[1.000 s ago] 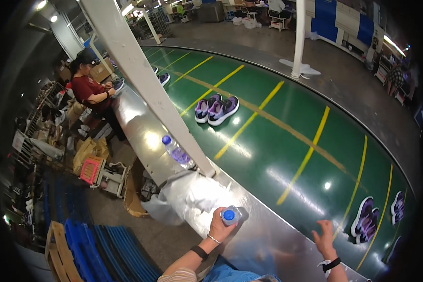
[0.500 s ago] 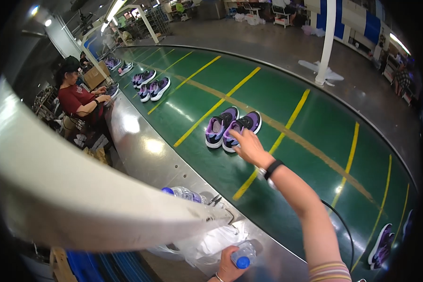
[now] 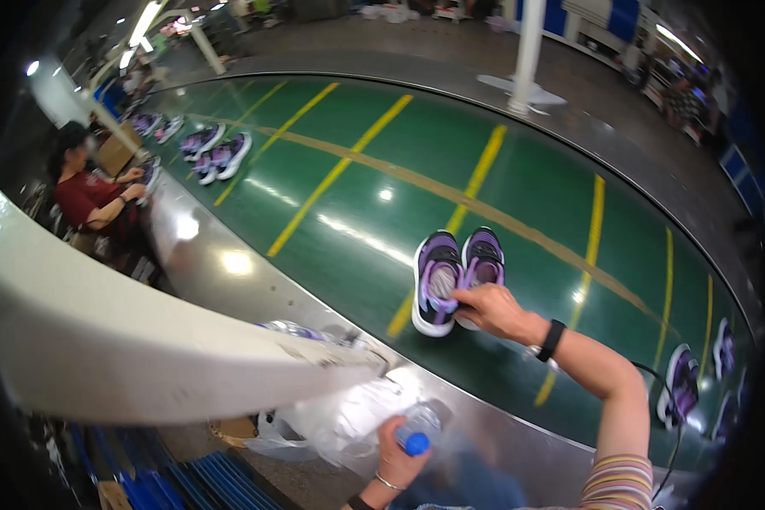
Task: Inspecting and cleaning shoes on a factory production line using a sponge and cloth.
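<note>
Right hand (image 3: 495, 310): grasping the purple shoe pair (image 3: 456, 279) on the green conveyor belt (image 3: 357, 187).
Left hand (image 3: 397, 455): clenched around a blue-capped water bottle (image 3: 417, 427) over the steel bench (image 3: 484, 433).

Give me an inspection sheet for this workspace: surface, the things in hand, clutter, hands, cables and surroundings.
Surface: green conveyor belt with yellow lines, edged by a shiny metal rim.
Things in hand: pair of purple shoes on the belt; clear bottle with blue cap.
Clutter: clear plastic bag by the rim; more shoe pairs up the belt and at the right edge.
Hands: right hand grips the near pair at the heels, black band at the wrist; left hand holds the bottle.
Cables: a thin dark cord beside the right forearm.
Surroundings: white beam across the view; seated person in a red top at the belt; white post.
</note>
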A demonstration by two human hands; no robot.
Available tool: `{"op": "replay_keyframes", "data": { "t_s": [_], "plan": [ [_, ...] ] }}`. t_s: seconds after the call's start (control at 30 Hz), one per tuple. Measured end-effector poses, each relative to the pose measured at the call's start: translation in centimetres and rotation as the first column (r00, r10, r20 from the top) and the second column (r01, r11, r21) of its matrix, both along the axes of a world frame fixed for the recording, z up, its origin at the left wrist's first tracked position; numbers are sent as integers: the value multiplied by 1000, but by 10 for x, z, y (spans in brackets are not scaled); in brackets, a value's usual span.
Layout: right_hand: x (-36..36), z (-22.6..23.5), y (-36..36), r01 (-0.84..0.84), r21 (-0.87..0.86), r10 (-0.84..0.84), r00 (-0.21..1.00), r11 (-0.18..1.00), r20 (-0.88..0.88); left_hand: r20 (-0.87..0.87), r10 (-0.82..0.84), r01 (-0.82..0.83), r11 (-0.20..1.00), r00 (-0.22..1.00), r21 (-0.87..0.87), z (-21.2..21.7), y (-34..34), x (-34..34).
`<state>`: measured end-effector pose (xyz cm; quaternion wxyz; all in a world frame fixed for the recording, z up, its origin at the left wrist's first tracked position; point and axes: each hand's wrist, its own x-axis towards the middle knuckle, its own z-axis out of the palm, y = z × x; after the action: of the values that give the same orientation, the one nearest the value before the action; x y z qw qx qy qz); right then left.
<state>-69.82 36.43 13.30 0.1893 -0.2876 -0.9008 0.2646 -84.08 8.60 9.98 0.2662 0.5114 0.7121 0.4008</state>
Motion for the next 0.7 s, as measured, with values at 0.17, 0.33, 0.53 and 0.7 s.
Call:
{"op": "replay_keyframes", "data": {
  "t_s": [0.17, 0.33, 0.53, 0.7],
  "plan": [
    [143, 45, -144, 64, 97, -72, 995, 993, 73, -17, 62, -63, 995, 998, -78, 9, -69, 12],
    [212, 50, -299, 121, 43, -126, 980, 992, 152, 239, -403, 440, 889, 883, -128, 30, -97, 82],
    [239, 7, -418, 154, -121, -146, 987, 981, 69, 408, -440, 570, 771, 800, -285, 6, -118, 163],
    [250, 7, -445, 761, -384, -848, 512, 523, -140, 104, -566, 573, 786, 818, -230, -19, -137, 164]
  ]
}}
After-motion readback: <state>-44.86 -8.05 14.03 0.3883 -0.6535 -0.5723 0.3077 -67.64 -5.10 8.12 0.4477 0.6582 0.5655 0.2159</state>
